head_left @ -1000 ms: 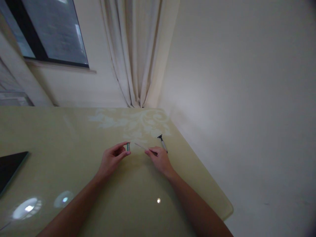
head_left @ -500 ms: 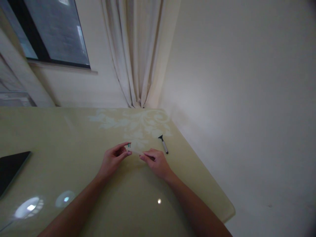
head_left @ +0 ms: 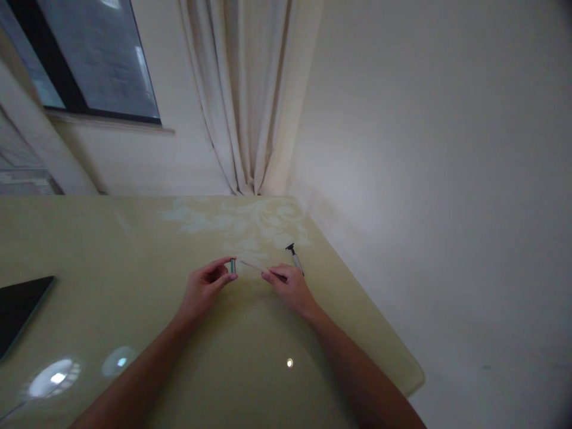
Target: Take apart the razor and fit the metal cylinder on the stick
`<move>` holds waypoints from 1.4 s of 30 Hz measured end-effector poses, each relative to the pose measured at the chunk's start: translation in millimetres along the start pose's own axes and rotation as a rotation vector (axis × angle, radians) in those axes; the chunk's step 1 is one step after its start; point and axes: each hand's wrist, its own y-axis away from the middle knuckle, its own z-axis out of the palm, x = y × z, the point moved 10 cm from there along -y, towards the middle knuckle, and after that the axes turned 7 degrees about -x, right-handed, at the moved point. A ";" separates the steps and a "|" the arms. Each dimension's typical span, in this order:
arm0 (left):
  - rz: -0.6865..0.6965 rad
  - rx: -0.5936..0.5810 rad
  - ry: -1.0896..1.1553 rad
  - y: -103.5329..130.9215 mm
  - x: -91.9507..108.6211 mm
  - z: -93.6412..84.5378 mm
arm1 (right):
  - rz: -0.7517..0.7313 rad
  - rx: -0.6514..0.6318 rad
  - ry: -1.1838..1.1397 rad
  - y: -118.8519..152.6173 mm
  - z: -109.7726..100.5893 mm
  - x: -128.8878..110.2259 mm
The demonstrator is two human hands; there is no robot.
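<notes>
Between the thumb and index finger of my left hand (head_left: 208, 289) a small razor cartridge (head_left: 233, 266), dark with a green strip, is pinched on end. My right hand (head_left: 288, 287) is closed on a thin whitish stick, which looks like a cotton swab (head_left: 254, 266); its far end points left and stops a little short of the cartridge. Both hands are raised over the table. Just beyond my right hand lies a razor handle (head_left: 297, 260), grey with a black T-shaped head; its lower end touches the hand's outline.
The glossy pale yellow table (head_left: 214, 369) has a white floral pattern at its far edge and a slanted right edge beside the wall (head_left: 424, 179). A dark flat panel (head_left: 22, 307) lies at the left. Curtains (head_left: 245, 107) hang behind.
My right hand has moved slightly right and up, drawing the stick away from the cartridge, so a gap shows and more of the cartridge is visible. The left hand stays nearly still.
</notes>
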 end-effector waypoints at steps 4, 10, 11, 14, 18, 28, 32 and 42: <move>0.003 0.003 -0.017 -1.7 0.4 -1.3 | -0.021 -0.091 -0.019 -1.5 11.1 -1.0; -0.006 -0.030 -0.127 -0.3 3.9 1.6 | 0.022 0.173 0.084 -5.8 -44.1 13.4; -0.003 -0.041 -0.156 0.1 3.8 2.5 | 0.022 0.226 0.095 -5.7 -58.0 15.8; 0.007 -0.059 -0.286 -2.1 1.5 5.6 | 0.054 0.346 0.182 -4.4 -93.1 25.0; -0.060 -0.193 -0.675 -18.6 -7.8 33.6 | 0.208 0.349 0.284 -4.9 -109.9 50.2; -0.290 -0.179 -0.892 -76.9 -20.7 113.6 | 0.469 0.352 0.315 6.3 -112.8 101.7; -0.263 -0.183 -0.882 -81.2 -22.6 128.4 | 0.520 0.320 0.354 7.3 -107.8 114.6; -0.189 -0.202 -0.903 -75.1 -20.9 132.3 | 0.556 0.255 0.476 6.6 -92.0 120.2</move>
